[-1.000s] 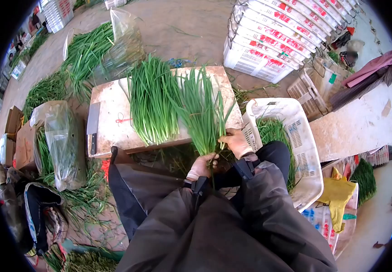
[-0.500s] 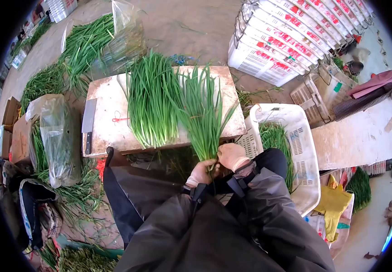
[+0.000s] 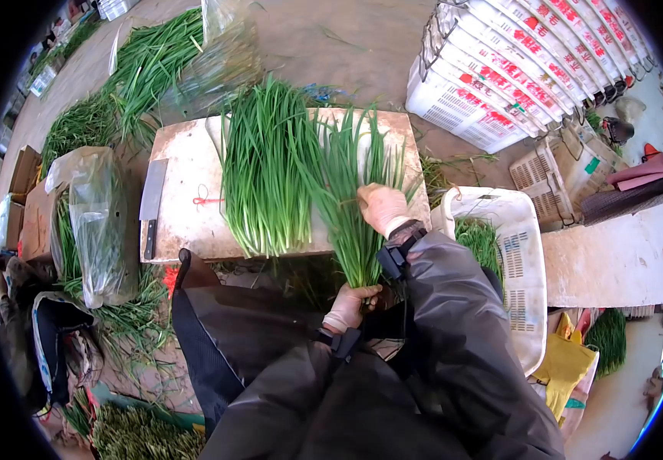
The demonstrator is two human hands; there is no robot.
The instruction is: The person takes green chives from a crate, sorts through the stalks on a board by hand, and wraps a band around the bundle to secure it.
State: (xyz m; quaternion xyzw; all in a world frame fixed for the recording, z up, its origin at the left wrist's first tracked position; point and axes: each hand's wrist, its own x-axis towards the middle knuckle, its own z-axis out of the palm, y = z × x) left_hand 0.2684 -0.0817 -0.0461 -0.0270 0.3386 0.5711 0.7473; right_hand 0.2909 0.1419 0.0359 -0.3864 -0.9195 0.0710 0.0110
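My left hand (image 3: 349,305) is wrapped round the pale lower end of a bunch of long green leaves (image 3: 356,238). Higher up, my right hand (image 3: 382,205) touches the same bunch at its right side, fingers curled in among the leaves. The bunch's tips rest on a worn pale board (image 3: 185,222). Beside it on the board lies a larger pile of green stalks (image 3: 270,176), white ends toward me. A cleaver (image 3: 153,199) with a black handle and a red tie (image 3: 207,200) are on the board's left part.
A white crate (image 3: 527,268) with greens stands to my right, stacked white crates (image 3: 492,84) at the upper right. Plastic bags of greens (image 3: 101,230) stand at the left. Yellow gloves (image 3: 565,368) lie lower right; a person's dark sleeve shows far left.
My right hand has moved from the stalk ends up and forward to the leaves. My left hand stays at the lower end. The view has shifted slightly.
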